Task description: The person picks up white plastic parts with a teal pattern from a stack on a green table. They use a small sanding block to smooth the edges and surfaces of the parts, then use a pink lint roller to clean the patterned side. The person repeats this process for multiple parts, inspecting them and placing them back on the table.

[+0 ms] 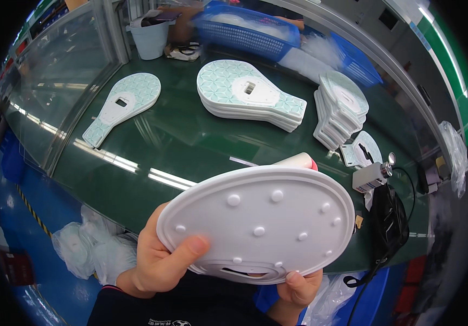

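Close in front of me, a white oval plastic panel (pixel 283 214) is held up, showing a face with several round bumps and a slot near its lower edge. My left hand (pixel 160 258) grips its left side, thumb pressed on the face and fingers behind. At the lower right rim, my right hand (pixel 300 288) pinches the edge with its thumb in front; its other fingers are mostly hidden. Just behind the upper rim, a cream rounded object with a red end (pixel 297 161) shows in part.
On the green table (pixel 179 152) lie a patterned paddle-shaped panel (pixel 128 98), a stack of similar panels (pixel 245 92) and another stack (pixel 340 108). A white bottle with a metal top (pixel 370 176) stands near a black pouch (pixel 389 223). Blue baskets (pixel 245 35) and a white bucket (pixel 150 41) line the back.
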Action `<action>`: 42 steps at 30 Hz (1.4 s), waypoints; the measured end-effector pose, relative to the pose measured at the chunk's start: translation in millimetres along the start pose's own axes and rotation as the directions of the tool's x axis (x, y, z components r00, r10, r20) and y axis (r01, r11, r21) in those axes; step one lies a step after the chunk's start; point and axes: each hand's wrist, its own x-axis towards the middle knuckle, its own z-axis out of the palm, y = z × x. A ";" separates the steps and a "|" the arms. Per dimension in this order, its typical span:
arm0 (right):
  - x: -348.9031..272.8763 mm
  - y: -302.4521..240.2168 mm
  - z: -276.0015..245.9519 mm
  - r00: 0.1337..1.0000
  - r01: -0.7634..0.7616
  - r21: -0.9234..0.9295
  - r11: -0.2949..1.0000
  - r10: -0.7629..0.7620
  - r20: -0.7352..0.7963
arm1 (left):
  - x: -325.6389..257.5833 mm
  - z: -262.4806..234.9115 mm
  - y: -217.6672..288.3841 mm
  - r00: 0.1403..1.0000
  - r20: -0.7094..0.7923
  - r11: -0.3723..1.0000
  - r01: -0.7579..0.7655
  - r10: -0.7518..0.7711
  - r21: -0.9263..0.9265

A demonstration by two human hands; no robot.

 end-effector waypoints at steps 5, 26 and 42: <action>3.7 -5.8 5.8 0.999 -0.047 -0.035 0.998 0.048 0.015 | 24.0 -3.5 18.0 0.972 0.233 0.992 0.001 -0.030 0.125; 85.4 -14.4 -68.7 0.832 0.163 -0.976 0.143 -0.551 0.058 | 15.4 -10.4 30.8 0.860 0.347 0.852 0.467 -0.375 -0.238; 56.2 -78.4 -14.6 0.705 0.624 -0.746 -0.232 -0.245 0.665 | 24.4 -11.6 30.1 0.896 0.325 0.892 0.386 -0.302 -0.236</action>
